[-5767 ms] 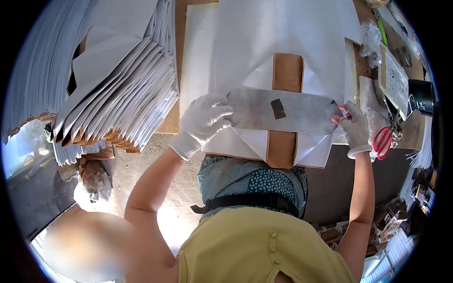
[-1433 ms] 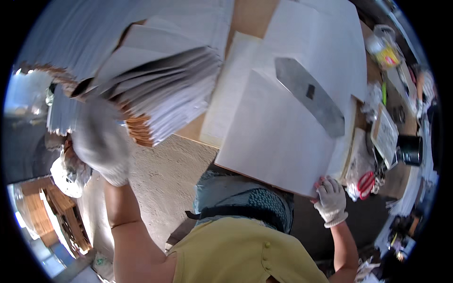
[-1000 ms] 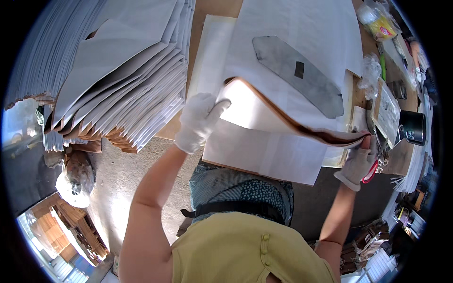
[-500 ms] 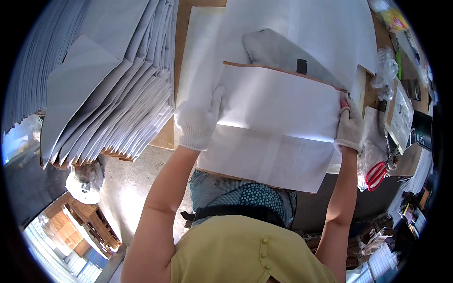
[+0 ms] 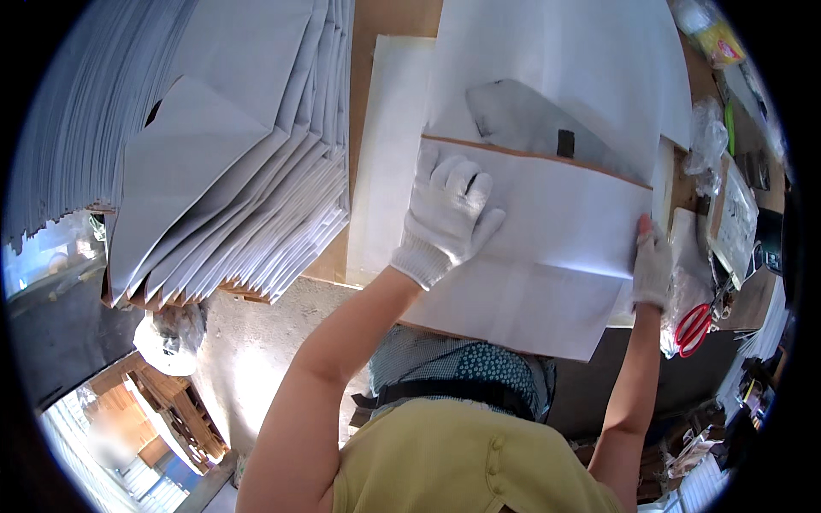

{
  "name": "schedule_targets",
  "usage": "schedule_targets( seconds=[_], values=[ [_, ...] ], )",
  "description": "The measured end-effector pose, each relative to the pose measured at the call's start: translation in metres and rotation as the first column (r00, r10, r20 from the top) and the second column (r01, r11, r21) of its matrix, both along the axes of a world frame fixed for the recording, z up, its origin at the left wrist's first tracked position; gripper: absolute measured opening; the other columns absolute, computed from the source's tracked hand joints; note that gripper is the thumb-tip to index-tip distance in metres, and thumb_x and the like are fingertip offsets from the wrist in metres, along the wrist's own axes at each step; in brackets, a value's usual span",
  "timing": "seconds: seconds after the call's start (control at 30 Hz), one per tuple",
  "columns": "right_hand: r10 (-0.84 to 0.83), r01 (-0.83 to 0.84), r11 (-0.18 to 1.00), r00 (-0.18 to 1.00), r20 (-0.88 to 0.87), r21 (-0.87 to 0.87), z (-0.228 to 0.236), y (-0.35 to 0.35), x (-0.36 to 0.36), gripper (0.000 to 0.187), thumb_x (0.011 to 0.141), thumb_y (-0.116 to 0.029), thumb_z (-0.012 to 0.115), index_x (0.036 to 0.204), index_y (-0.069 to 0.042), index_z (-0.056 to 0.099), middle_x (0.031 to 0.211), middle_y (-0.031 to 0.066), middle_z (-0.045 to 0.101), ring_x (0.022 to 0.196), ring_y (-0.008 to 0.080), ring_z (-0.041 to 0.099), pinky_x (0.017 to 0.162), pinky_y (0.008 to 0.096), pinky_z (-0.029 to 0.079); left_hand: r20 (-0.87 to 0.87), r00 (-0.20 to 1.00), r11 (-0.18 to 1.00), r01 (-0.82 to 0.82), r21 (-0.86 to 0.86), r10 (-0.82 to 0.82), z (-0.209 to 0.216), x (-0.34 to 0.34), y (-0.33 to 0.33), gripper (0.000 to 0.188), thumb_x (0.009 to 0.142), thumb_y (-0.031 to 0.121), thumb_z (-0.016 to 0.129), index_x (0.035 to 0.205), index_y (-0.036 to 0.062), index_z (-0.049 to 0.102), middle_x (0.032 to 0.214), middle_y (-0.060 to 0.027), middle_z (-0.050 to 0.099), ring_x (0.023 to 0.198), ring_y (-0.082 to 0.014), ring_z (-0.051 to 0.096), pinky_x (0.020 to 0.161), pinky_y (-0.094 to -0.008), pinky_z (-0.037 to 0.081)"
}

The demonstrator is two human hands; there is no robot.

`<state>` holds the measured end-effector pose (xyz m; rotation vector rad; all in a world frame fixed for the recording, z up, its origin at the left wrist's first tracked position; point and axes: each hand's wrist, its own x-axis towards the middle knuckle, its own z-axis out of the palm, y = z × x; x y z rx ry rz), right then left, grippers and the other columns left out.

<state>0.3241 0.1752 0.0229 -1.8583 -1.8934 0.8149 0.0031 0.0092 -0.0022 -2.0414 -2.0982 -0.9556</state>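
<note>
A creased white cardboard sheet with brown edges lies before me, its near edge overhanging the table's front. My left hand, in a white knit glove, rests on the left part of its far panel, fingers spread. At the sheet's right edge is my right hand, also gloved, a bare fingertip showing against the edge; its other fingers are partly hidden, but they seem closed on the edge. Beyond the sheet's far edge shows a smudged grey flat piece with a black patch, on larger white sheets.
On the left stands a tall stack of folded white cardboard. Red-handled scissors hang by the table's right front edge, near clear plastic bags. A white plastic bag is below the stack.
My left hand has moved from the sheet's left edge onto its face and spread its fingers. My right hand has slid slightly nearer along the right edge. The whole view has shifted a little.
</note>
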Motion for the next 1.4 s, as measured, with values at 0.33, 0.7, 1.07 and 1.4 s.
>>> schedule_targets(
  seconds=[0.33, 0.7, 1.07, 1.4],
  values=[
    [0.130, -0.151, 0.987, 0.943, 0.306, 0.045, 0.001, -0.009, -0.001, 0.039, 0.108, -0.035, 0.058, 0.100, 0.003, 0.066, 0.089, 0.0265, 0.067, 0.085, 0.0448, 0.066, 0.077, 0.0518, 0.049, 0.047, 0.999, 0.993, 0.005, -0.121, 0.001, 0.019, 0.002, 0.003, 0.048, 0.077, 0.030, 0.082, 0.111, 0.0039, 0.060, 0.112, -0.0155, 0.056, 0.113, -0.0370, 0.054, 0.113, -0.0587, 0.037],
    [0.606, -0.518, 0.539, 0.786, 0.121, 0.665, -0.019, -0.081, -0.181, 0.052, 0.094, -0.021, 0.064, 0.141, 0.001, 0.060, 0.140, 0.0222, 0.061, 0.131, 0.0438, 0.056, 0.116, 0.0546, 0.043, 0.016, 1.000, 0.993, -0.018, -0.121, 0.020, -0.004, -0.006, 0.002, 0.049, 0.088, 0.043, 0.070, 0.117, 0.0037, 0.063, 0.117, -0.0138, 0.059, 0.119, -0.0346, 0.055, 0.114, -0.0560, 0.034],
    [0.221, -0.426, 0.740, 0.885, 0.411, 0.520, -0.042, 0.015, 0.017, 0.063, 0.097, -0.030, 0.050, 0.152, 0.001, 0.049, 0.150, 0.0288, 0.052, 0.143, 0.0481, 0.044, 0.122, 0.0585, 0.034, -0.022, 1.000, 0.994, 0.011, -0.105, -0.013, 0.007, 0.011, 0.012, 0.065, 0.081, 0.046, 0.078, 0.127, 0.0041, 0.057, 0.126, -0.0168, 0.056, 0.124, -0.0363, 0.053, 0.117, -0.0580, 0.033],
    [0.336, -0.258, 0.910, 0.917, -0.214, 0.324, -0.052, 0.038, 0.045, 0.060, 0.105, -0.034, 0.052, 0.151, 0.003, 0.049, 0.149, 0.0234, 0.054, 0.139, 0.0390, 0.050, 0.120, 0.0491, 0.037, -0.091, 0.972, 0.976, 0.219, 0.011, -0.217, 0.001, 0.007, -0.001, 0.091, 0.069, 0.048, 0.084, 0.141, 0.0029, 0.053, 0.139, -0.0182, 0.051, 0.134, -0.0417, 0.048, 0.116, -0.0560, 0.039]
  ],
)
